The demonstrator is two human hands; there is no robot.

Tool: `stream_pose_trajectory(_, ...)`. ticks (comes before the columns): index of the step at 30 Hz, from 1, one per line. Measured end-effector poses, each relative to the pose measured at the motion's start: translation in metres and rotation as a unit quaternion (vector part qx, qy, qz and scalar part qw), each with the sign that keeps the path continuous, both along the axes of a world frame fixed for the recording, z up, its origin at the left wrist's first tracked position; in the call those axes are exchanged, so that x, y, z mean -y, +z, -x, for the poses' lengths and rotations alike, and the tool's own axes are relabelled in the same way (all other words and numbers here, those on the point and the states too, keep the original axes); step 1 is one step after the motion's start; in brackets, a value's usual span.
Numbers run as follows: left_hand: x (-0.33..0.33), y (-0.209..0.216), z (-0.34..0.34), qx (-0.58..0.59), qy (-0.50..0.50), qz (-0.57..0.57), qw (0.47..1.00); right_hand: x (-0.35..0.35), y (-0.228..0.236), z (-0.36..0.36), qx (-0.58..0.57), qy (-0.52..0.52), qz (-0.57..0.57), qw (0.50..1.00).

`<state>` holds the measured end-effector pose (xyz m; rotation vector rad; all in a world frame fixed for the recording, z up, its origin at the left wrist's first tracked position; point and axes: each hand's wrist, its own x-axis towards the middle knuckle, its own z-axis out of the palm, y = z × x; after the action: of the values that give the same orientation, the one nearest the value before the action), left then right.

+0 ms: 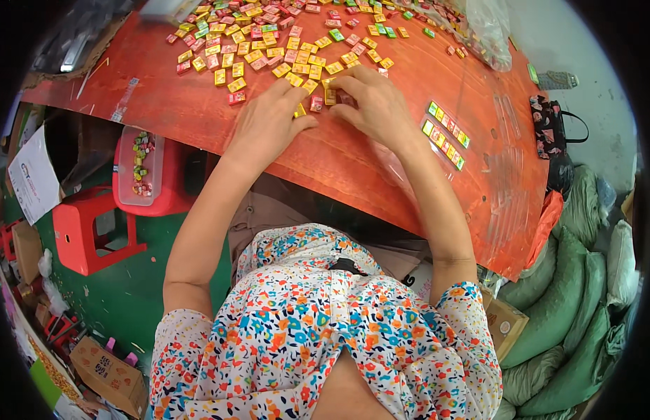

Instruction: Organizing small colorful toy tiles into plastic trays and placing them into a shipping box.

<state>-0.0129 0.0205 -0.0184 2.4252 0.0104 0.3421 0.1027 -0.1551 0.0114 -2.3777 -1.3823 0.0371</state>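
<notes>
Many small candy-sized boxes, mostly yellow and red with some green, lie scattered over the red tabletop (192,115). At the near edge of this spread, my left hand (269,122) is curved over the table with thumb and fingers apart. Beside its thumb and index finger lies a small yellow box (299,110). My right hand (374,105) faces it, with index finger and thumb bent round the ends of another small yellow box (330,92). A small red box (316,104) stands between the two hands. The right fingers partly hide more boxes.
Right of my forearm lie two clear strips of colourful boxes (444,143) and several clear plastic trays (507,182). A clear bag (487,31) sits at the far right. Below left are a red stool (87,234) and a clear tub (157,192). Green sacks (556,301) lie right.
</notes>
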Motion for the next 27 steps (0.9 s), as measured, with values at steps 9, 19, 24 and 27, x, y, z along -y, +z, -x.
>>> stream_pose_trajectory(9,0.005,-0.013,-0.021,0.026,-0.043,-0.023,0.998,0.001,-0.007,-0.006,-0.040,0.034,-0.019,0.998)
stream_pose_trajectory(19,0.013,-0.004,-0.009,0.006,-0.034,0.003,0.999,0.021,-0.003,-0.005,0.038,0.075,-0.033,0.996)
stream_pose_trajectory(24,0.019,-0.003,-0.012,0.001,-0.019,-0.021,1.000,0.025,-0.008,-0.005,0.027,0.050,-0.005,0.998)
stream_pose_trajectory(27,0.029,0.000,-0.014,-0.013,-0.004,-0.050,0.999,0.024,-0.007,0.002,0.033,0.041,-0.005,0.999)
